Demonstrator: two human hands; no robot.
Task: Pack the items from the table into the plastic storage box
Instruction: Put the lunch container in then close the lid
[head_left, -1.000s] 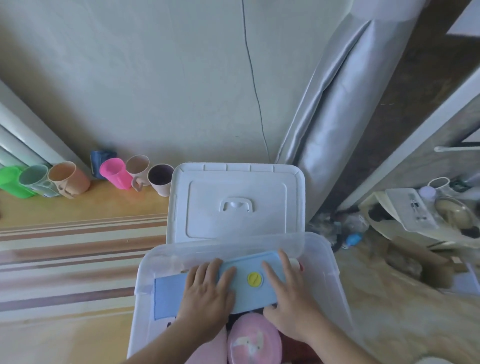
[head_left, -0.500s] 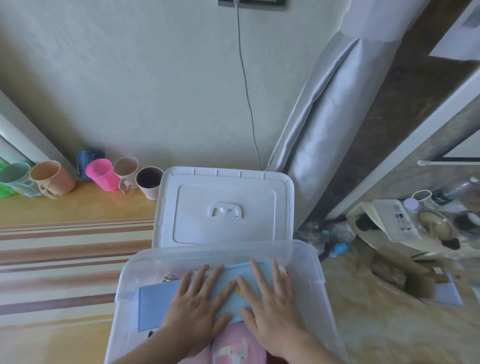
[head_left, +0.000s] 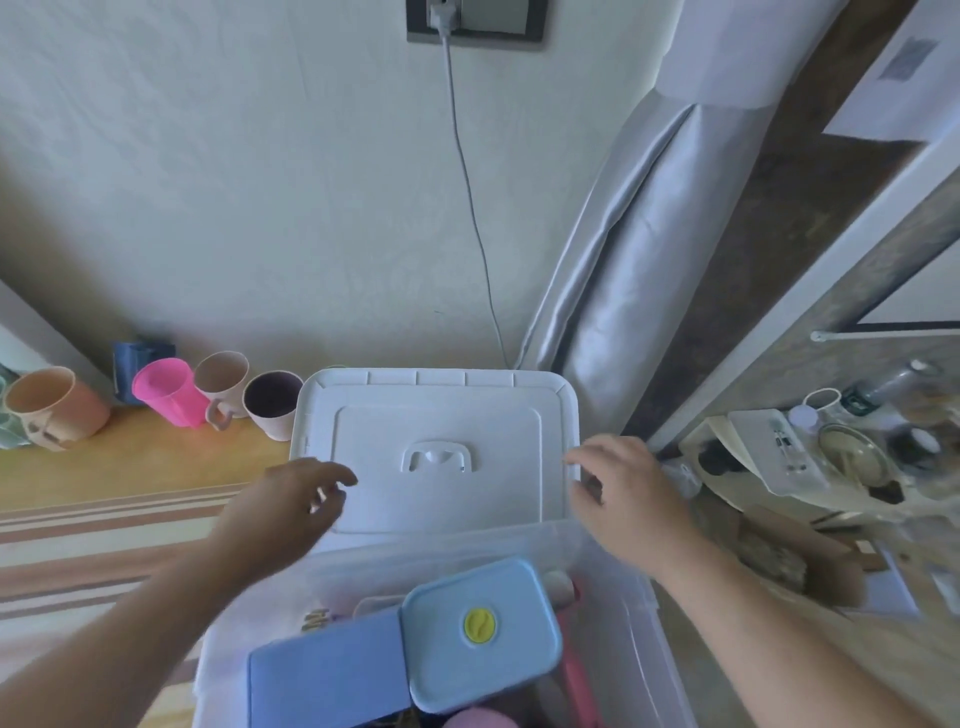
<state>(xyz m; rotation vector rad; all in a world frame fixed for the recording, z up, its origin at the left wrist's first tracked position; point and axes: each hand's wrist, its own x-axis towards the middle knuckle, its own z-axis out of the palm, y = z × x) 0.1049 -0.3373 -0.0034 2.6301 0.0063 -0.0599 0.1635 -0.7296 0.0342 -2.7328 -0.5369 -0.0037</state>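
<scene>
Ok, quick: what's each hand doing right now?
Left hand: open, empty, over the white lid.
Right hand: open, empty, at the lid's right edge.

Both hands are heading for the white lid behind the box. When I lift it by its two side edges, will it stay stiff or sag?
The white lid looks like moulded plastic with a raised rim and ribs, so probably fairly stiff, with slight flex across its width. It is thin and flat, so likely light. The surface looks smooth, so the left hand and right hand should hook under the rim.
</scene>
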